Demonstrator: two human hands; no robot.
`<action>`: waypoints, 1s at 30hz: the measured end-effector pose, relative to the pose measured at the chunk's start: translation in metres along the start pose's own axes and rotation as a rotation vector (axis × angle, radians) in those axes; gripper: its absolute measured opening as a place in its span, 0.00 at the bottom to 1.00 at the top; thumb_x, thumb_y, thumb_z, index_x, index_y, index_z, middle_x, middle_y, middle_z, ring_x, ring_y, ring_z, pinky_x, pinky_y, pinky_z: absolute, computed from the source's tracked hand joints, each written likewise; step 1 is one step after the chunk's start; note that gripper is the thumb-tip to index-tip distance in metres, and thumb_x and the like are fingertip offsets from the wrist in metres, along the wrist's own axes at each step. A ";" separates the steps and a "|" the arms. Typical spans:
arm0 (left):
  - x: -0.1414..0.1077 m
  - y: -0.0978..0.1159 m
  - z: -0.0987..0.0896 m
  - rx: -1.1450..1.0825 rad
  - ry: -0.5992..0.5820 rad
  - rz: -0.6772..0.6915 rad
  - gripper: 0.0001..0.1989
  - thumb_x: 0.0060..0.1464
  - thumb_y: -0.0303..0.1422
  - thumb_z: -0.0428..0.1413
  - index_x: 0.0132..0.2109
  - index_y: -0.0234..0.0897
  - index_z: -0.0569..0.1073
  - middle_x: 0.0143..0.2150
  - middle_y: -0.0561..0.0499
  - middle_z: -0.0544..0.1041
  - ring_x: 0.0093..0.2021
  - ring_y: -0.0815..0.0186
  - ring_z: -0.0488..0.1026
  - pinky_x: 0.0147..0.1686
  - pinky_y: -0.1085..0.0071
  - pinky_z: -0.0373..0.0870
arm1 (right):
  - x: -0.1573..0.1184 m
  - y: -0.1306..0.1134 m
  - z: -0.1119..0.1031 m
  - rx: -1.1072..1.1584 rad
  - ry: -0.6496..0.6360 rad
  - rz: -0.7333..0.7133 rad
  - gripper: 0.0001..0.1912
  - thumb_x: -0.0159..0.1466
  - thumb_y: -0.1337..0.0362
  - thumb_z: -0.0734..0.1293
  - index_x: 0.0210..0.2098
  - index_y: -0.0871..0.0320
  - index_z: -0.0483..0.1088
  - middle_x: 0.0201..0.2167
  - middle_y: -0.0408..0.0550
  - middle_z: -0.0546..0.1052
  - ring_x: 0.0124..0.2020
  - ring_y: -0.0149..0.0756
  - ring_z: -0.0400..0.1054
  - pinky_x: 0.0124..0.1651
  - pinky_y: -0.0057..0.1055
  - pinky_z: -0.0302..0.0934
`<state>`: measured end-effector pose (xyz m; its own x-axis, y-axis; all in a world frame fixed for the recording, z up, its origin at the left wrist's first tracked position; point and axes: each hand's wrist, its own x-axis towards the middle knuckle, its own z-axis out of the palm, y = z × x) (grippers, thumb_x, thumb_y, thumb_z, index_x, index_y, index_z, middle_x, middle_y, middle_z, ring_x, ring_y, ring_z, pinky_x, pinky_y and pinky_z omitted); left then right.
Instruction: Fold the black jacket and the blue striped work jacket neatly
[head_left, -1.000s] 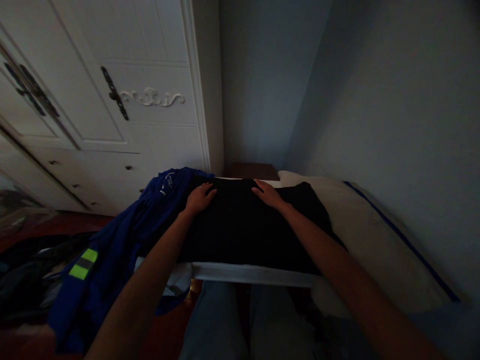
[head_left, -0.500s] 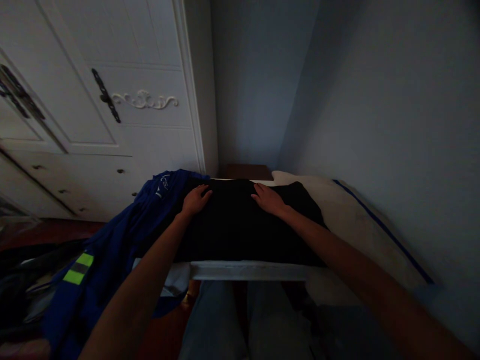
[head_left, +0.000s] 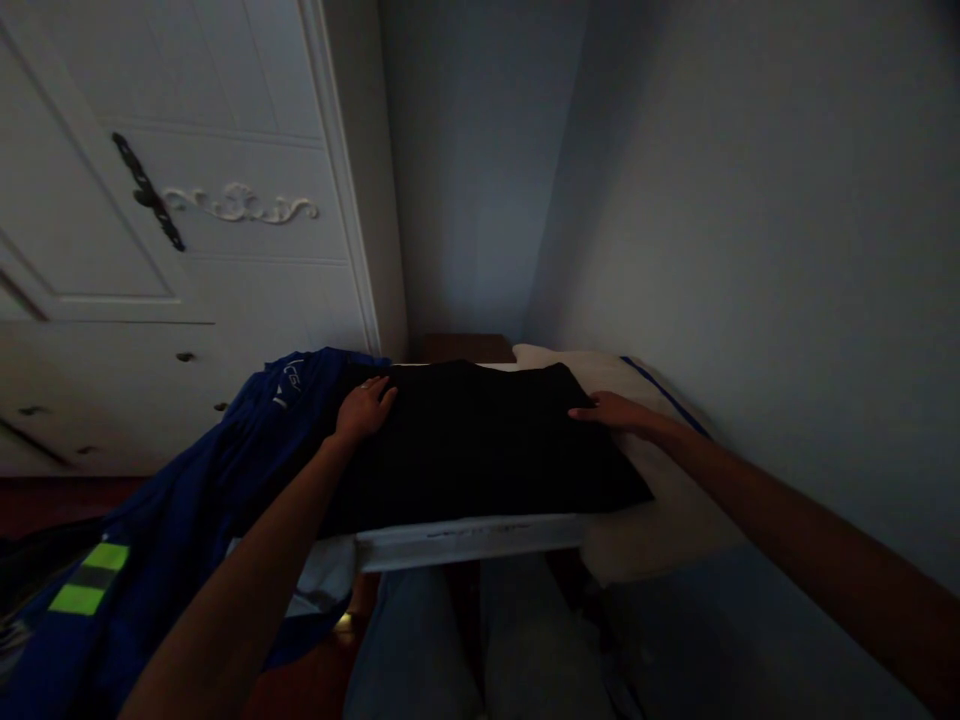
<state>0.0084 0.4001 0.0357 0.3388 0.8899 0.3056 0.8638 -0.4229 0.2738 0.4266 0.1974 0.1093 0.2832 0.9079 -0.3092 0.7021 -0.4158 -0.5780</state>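
Note:
A black cloth garment (head_left: 480,450) lies spread over a narrow white table (head_left: 472,540); its exact kind is too dark to make out. On its left part rests my left hand (head_left: 365,408), palm down with the fingers spread. At the cloth's right edge is my right hand (head_left: 611,412), its thumb on top and its other fingers partly hidden, closed on that edge. Left of the black cloth, a blue garment (head_left: 195,470) with a yellow-green reflective patch (head_left: 90,578) drapes over the table's end. Under the right side lies a pale cushion-like piece (head_left: 637,540) with blue trim.
A white wardrobe (head_left: 262,290) with dark handles stands at the left. The wall (head_left: 750,200) closes off the right side, and a brown box-like thing (head_left: 465,348) sits behind the table. My legs (head_left: 525,640) are close against the front edge.
My right hand has moved right, from the top of the black cloth to its right edge. My left hand stays on the left part. The view has shifted to the right.

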 end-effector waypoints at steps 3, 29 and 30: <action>0.000 -0.001 0.001 0.024 -0.012 0.019 0.31 0.65 0.45 0.39 0.65 0.30 0.66 0.66 0.40 0.66 0.67 0.55 0.62 0.67 0.61 0.58 | -0.007 0.007 -0.003 0.343 -0.149 -0.050 0.23 0.53 0.52 0.75 0.40 0.62 0.74 0.45 0.57 0.79 0.42 0.42 0.74 0.43 0.33 0.69; 0.003 -0.003 0.005 0.075 -0.033 0.040 0.32 0.65 0.45 0.37 0.66 0.28 0.63 0.66 0.38 0.65 0.67 0.55 0.61 0.67 0.60 0.57 | -0.083 0.049 -0.001 0.384 -0.209 -0.173 0.29 0.49 0.52 0.76 0.47 0.58 0.73 0.48 0.53 0.77 0.49 0.44 0.71 0.53 0.37 0.66; 0.003 -0.002 0.005 0.071 -0.034 0.041 0.32 0.65 0.45 0.37 0.66 0.28 0.64 0.66 0.37 0.65 0.67 0.54 0.61 0.66 0.60 0.57 | -0.085 0.052 0.001 0.347 -0.198 -0.174 0.27 0.49 0.51 0.76 0.45 0.58 0.74 0.45 0.53 0.77 0.46 0.43 0.72 0.50 0.36 0.67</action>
<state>0.0090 0.4043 0.0315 0.3859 0.8778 0.2840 0.8728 -0.4471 0.1960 0.4388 0.0991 0.1050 0.0258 0.9524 -0.3039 0.4577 -0.2815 -0.8434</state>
